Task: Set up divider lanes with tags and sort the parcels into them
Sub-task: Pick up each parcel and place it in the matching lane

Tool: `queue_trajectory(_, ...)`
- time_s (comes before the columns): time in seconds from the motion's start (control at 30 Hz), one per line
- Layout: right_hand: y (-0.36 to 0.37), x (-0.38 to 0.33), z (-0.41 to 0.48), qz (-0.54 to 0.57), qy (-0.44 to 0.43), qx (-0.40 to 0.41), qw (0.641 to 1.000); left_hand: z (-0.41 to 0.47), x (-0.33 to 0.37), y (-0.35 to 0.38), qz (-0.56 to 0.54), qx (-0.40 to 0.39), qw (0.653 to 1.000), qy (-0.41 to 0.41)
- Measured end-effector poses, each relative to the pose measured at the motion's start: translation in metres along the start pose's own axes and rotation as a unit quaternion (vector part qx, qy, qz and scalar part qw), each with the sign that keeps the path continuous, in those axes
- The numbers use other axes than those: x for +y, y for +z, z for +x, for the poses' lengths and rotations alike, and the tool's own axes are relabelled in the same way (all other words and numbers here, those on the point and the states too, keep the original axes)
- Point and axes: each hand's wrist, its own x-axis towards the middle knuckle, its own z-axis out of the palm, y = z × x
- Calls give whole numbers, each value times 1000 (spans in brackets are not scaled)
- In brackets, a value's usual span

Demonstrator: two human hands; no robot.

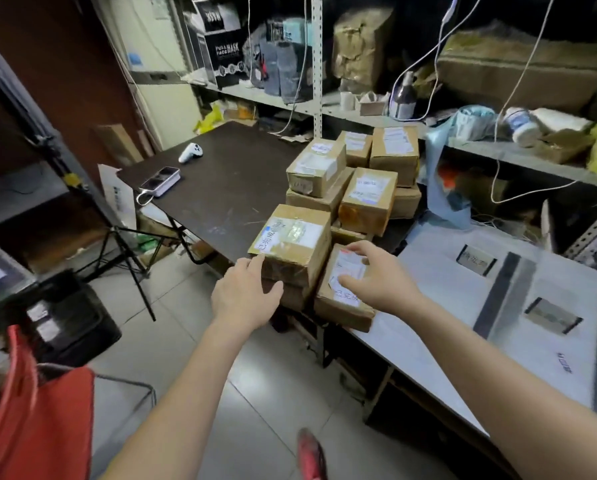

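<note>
Several brown cardboard parcels with white labels are stacked at the right end of a dark table (227, 188). My left hand (243, 296) touches the near side of the front-left parcel (293, 240) with its fingers spread. My right hand (376, 278) rests on top of the lower front-right parcel (342, 303), fingers loosely curved over its label. On the white table (428, 327) to the right lie black divider strips (501, 296) and taped-down tags (475, 260), with another tag (553, 315) nearer me.
A phone on a white box (160, 181) and a white controller (190, 152) lie on the dark table's left part. Cluttered shelves (359, 116) run behind. A red bag (37, 420) hangs at the lower left, near a black tripod (124, 237).
</note>
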Motion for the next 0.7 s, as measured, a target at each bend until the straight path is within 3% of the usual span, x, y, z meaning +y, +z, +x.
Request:
queue_trajectory(0.17,41,-12,81,112,78,8,991,70,-39,5,-122,-58,988,-68)
queue_trajectory(0.3,73,-19,122,183,142,20,973,117,-60,16,-302,-139,935,-125)
queue_trajectory(0.5,93,-28,136,217,200,74,953,151,-55,32,-369,-231,898,-62)
queue_trajectory(0.7,103,-42,121,216,238,127,938,156,-50,48,-420,-212,882,9)
